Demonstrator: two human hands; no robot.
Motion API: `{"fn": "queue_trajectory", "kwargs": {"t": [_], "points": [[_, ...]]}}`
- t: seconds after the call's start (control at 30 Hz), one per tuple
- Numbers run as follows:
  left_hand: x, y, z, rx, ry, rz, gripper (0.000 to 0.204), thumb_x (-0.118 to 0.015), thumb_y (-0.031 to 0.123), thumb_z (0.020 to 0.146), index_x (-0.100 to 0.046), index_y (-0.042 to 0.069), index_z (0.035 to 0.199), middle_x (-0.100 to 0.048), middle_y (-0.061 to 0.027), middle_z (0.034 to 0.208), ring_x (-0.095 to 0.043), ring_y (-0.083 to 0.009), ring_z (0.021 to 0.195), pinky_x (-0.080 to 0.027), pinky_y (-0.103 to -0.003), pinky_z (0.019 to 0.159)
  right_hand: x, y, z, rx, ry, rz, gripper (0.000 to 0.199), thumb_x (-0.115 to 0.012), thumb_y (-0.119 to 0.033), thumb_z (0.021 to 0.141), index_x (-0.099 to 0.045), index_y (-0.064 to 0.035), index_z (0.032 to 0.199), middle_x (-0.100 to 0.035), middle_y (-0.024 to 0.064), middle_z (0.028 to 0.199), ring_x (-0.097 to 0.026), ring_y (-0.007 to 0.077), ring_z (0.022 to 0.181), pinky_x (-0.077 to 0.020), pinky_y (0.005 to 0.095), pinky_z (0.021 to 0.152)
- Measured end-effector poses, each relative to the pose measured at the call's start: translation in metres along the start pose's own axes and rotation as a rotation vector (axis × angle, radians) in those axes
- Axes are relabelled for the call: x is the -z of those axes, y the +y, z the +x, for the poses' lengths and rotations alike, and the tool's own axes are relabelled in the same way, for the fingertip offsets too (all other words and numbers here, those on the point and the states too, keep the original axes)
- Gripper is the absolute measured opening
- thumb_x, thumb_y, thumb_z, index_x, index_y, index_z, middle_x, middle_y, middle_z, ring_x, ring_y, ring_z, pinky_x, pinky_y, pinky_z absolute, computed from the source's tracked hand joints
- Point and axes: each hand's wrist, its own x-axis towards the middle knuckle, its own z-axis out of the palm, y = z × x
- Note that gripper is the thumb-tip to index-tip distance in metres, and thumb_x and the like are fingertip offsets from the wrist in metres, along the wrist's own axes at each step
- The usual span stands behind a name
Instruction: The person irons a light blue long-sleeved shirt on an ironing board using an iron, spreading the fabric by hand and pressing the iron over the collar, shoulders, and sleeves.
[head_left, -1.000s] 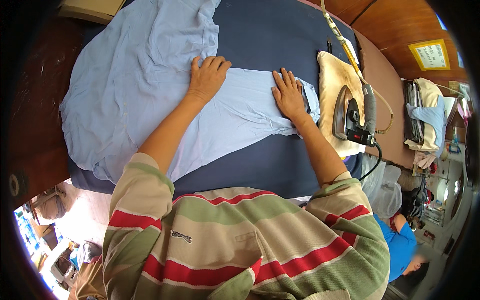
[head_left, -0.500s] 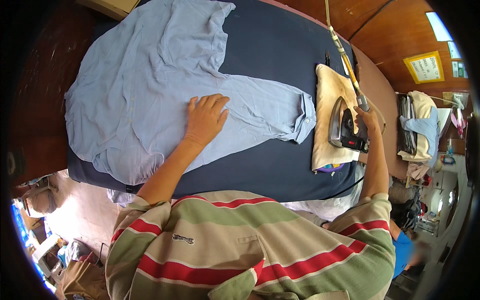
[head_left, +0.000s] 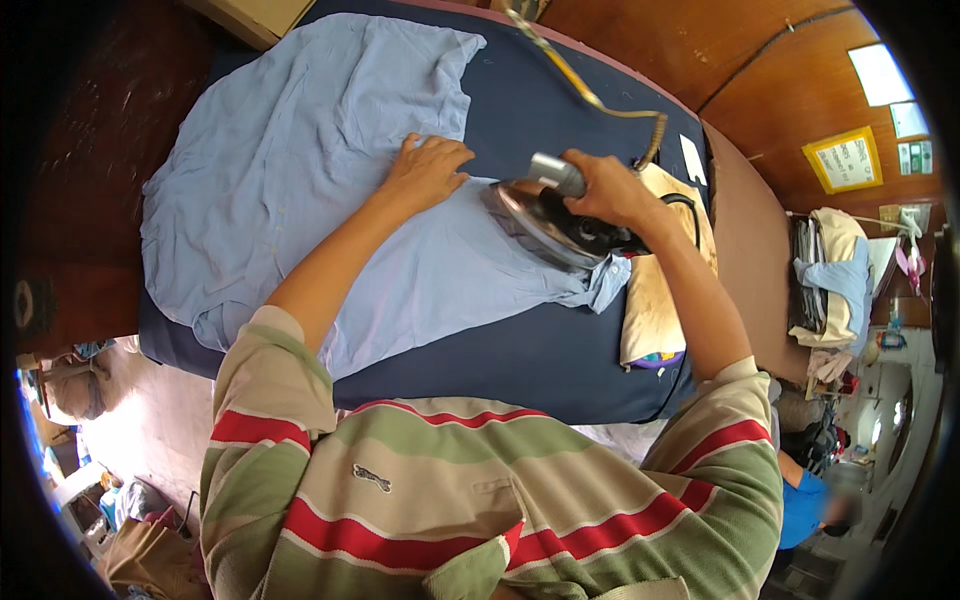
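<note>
A light blue shirt (head_left: pixel 290 180) lies spread over the dark blue ironing surface (head_left: pixel 480 375), one sleeve stretched to the right. My left hand (head_left: pixel 428 172) rests on the shirt near the top of that sleeve, fingers spread. Wrapped round the handle of an iron (head_left: pixel 545 225), my right hand (head_left: pixel 607 190) holds it over the sleeve. The iron is a little blurred, and I cannot tell whether its plate touches the cloth. It covers part of the sleeve; the cuff (head_left: pixel 608 283) shows beyond it.
Right of the cuff lies a cream folded cloth pad (head_left: pixel 645 325), partly behind my right arm. The iron's cord (head_left: pixel 575 80) hangs from above. A cardboard box (head_left: pixel 262 15) stands at the far left. Folded clothes (head_left: pixel 835 275) are stacked at the right; a person in blue (head_left: pixel 800 505) is beyond.
My right hand has brought the iron leftward from the cream pad to over the sleeve. My left hand has shifted up the shirt, away from me, and slightly right.
</note>
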Motion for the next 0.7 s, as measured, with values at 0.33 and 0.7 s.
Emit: {"fn": "queue_trajectory", "kwargs": {"t": [0.33,0.7], "points": [[-0.013,-0.036,0.007,-0.130,-0.224,0.211,0.022,-0.059,0.031,0.084,-0.059,0.015,0.098,-0.055,-0.0002,0.099,-0.047,-0.0169,0.108,-0.023,-0.049,0.102,-0.039,0.010,0.004,-0.084,0.016,-0.100,0.050,-0.058,-0.051,0.078,-0.063,-0.0026,0.089,-0.063,0.0197,0.070,-0.063,0.0376,0.070,-0.0503,0.0427,0.065],[-0.012,-0.044,0.012,-0.183,-0.106,0.007,0.017,-0.068,0.022,0.076,-0.058,0.010,0.083,-0.054,-0.0030,0.090,-0.052,-0.0195,0.098,-0.035,-0.038,0.093,-0.044,-0.012,0.041,-0.081,0.124,-0.138,0.050,-0.058,-0.052,0.079,-0.065,-0.0031,0.087,-0.063,0.0192,0.069,-0.063,0.0375,0.069,-0.0507,0.0432,0.063]]}}
